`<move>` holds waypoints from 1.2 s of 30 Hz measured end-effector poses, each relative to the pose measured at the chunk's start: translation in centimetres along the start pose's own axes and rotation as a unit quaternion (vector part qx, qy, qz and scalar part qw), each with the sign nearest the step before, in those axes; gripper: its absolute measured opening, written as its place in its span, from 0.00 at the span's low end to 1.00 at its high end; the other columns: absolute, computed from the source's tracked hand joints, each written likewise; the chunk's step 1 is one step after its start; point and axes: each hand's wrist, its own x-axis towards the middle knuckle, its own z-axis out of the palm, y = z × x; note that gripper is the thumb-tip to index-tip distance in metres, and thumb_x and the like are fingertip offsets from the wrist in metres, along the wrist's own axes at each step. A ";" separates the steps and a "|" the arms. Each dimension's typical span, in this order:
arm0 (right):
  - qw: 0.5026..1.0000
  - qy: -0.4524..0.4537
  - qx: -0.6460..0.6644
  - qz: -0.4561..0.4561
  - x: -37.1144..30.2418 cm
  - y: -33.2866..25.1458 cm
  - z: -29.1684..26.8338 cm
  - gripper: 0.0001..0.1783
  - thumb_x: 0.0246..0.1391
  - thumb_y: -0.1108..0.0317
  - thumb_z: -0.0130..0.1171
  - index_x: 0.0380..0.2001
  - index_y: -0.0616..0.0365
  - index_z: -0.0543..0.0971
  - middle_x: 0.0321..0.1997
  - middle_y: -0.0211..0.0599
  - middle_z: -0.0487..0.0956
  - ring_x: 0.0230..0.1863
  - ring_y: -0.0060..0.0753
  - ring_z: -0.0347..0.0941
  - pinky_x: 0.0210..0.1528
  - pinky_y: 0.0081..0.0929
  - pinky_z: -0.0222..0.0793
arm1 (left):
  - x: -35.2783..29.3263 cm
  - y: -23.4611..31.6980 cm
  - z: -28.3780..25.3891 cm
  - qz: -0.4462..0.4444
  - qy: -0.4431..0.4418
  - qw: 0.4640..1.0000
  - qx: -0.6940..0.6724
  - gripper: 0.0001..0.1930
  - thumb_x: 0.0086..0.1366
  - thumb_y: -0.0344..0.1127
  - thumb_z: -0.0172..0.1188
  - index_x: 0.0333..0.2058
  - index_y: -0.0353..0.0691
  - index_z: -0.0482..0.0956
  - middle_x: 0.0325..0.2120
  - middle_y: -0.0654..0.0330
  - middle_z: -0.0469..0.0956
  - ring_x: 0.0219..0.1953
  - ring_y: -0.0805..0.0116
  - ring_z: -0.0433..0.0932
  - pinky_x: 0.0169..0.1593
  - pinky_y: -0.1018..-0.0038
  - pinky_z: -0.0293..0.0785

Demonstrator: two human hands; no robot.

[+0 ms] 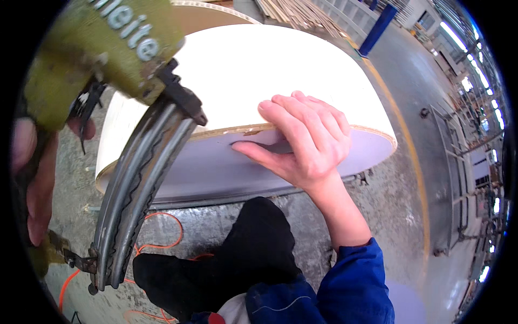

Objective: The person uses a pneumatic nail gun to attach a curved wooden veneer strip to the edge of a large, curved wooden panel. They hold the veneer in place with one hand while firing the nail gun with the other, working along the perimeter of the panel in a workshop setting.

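Observation:
On the left, my left hand (42, 186) is closed around the handle of a worn olive-green nail gun (121, 51), partly cut off by the picture's rim. The gun's long, slightly curved grey metal magazine (145, 178) reaches down in front of a large white rounded panel (264, 70). My right hand (313, 137) grips the panel's near edge, fingers bent over the top and thumb against the pale face below. A raw brown board edge shows there, with a small chipped spot beside my fingers. The gun's nose is hidden.
Behind the white panel is another rounded brown piece (210, 19). Wooden strips (299, 13) lie farther back. An orange hose (175, 221) loops over the concrete floor by my dark-clad legs (253, 232). A blue post (377, 29) and metal racks (456, 178) stand to the right.

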 end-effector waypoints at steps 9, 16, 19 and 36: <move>0.999 0.026 0.028 0.036 -1.7 1.8 -3.1 0.22 0.39 0.57 0.76 0.39 0.52 0.83 0.41 0.29 0.85 0.44 0.37 0.82 0.51 0.36 0.73 | -1.5 3.4 7.3 -0.060 0.065 0.993 0.079 0.16 0.64 0.39 0.60 0.35 0.27 0.75 0.18 0.54 0.71 0.11 0.73 0.63 0.15 0.80 0.55; 0.996 0.065 0.061 0.029 -2.6 2.5 -2.3 0.23 0.37 0.61 0.77 0.40 0.51 0.82 0.43 0.30 0.85 0.45 0.37 0.81 0.52 0.37 0.71 | -1.2 1.6 6.9 -0.043 0.022 0.993 0.107 0.16 0.64 0.40 0.60 0.35 0.27 0.75 0.17 0.54 0.71 0.11 0.73 0.63 0.15 0.80 0.55; 0.995 0.065 0.062 0.035 -2.7 1.9 -2.5 0.23 0.37 0.62 0.77 0.40 0.51 0.82 0.43 0.31 0.85 0.45 0.37 0.81 0.52 0.37 0.71 | -0.8 1.0 6.0 -0.040 0.002 0.991 0.124 0.16 0.64 0.40 0.59 0.36 0.27 0.75 0.17 0.55 0.71 0.11 0.74 0.63 0.15 0.81 0.56; 0.995 0.068 0.060 0.040 -2.8 1.8 -2.3 0.22 0.38 0.62 0.77 0.40 0.52 0.82 0.43 0.32 0.84 0.46 0.37 0.80 0.54 0.37 0.69 | 1.5 0.3 3.8 -0.038 -0.055 0.984 0.164 0.17 0.65 0.40 0.58 0.36 0.26 0.75 0.16 0.56 0.71 0.10 0.74 0.64 0.14 0.82 0.57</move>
